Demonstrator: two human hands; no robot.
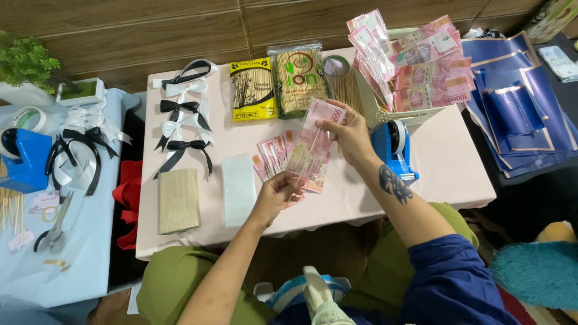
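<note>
Both hands hold one pink banknote in a clear sleeve [314, 146] above the middle of the pink-covered counter [448, 165]. The left hand [278, 194] has its fingers clenched on the note's lower end, thumb on top, while the right hand [349, 133] pinches the upper end between thumb and fingertips, so the note hangs tilted from upper right to lower left. A thin wooden stick lies along the note, seemingly against its back. Just beneath the held note, a fanned row of more sleeved pink notes [274, 153] lies flat on the counter. To their left rest a stack of clear plastic sleeves [238, 189] and a tan block of bundled sticks [178, 200]. At the counter's far edge lie a yellow packet of bamboo skewers [252, 90] and a clear bag of skewers [299, 78], side by side. A column of black and white ribbon bows [183, 117] runs down the counter's left side. Near the right hand stands a blue tape dispenser [394, 147], and behind it a white basket [385, 114] filled with notes mounted on sticks. Dark blue wrapping sheets [518, 102] lie to the right, off the counter. On the pale blue surface to the left are another blue tape dispenser [24, 159], more bows and a pair of scissors [55, 225].
</note>
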